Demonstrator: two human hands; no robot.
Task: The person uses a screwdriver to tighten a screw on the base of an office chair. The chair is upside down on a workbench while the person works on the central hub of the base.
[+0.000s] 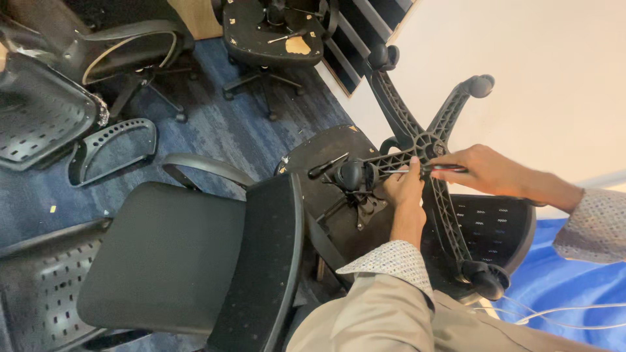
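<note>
An upturned black chair base [427,140] with several spokes and caster wheels lies across a seat underside [326,189]. My left hand [404,189] grips one spoke of the base, just right of a caster wheel [352,175]. My right hand [479,168] holds a screwdriver [417,170] with a red and black handle, its shaft pointing left toward that caster. A second dark-handled tool [326,166] rests on the seat underside beside the caster.
A black office chair [195,254] with seat and backrest stands in front of me. A loose perforated plastic backrest [39,117], a curved lumbar piece [114,146] and other chairs [274,32] lie on blue carpet. A white wall [541,78] is at right, with white cables [561,311] on blue sheeting.
</note>
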